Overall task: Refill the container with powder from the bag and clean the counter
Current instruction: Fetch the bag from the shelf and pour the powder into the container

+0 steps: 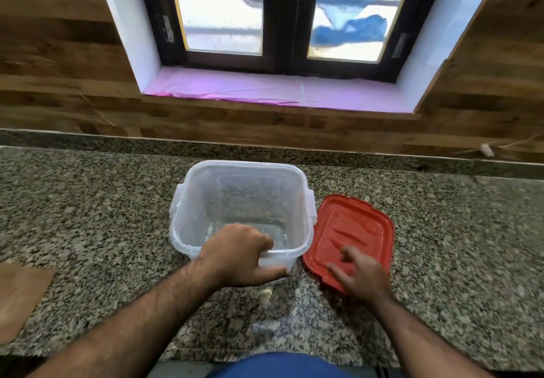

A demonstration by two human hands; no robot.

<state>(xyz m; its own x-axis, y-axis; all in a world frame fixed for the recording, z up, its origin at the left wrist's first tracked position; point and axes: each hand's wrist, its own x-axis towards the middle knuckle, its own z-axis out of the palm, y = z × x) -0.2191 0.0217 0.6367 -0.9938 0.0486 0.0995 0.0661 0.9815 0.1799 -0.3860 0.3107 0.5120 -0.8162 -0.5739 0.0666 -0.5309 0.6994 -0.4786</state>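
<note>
Early stage: clear square plastic container (240, 209) open and empty mid speckled granite tabletop (88, 215), left hand (240, 255) fingers gripping its near rim, right hand (360, 273) fingers spread loose over flat red plastic lid (350, 230) beside it; no bag visible, filling and cleaning remain.

Clear glossy plastic container (241, 209), red glossy plastic lid (350, 236), both sitting on speckled polished granite surface (88, 215); wood-grain wall panels (53, 62) showing matt.
</note>
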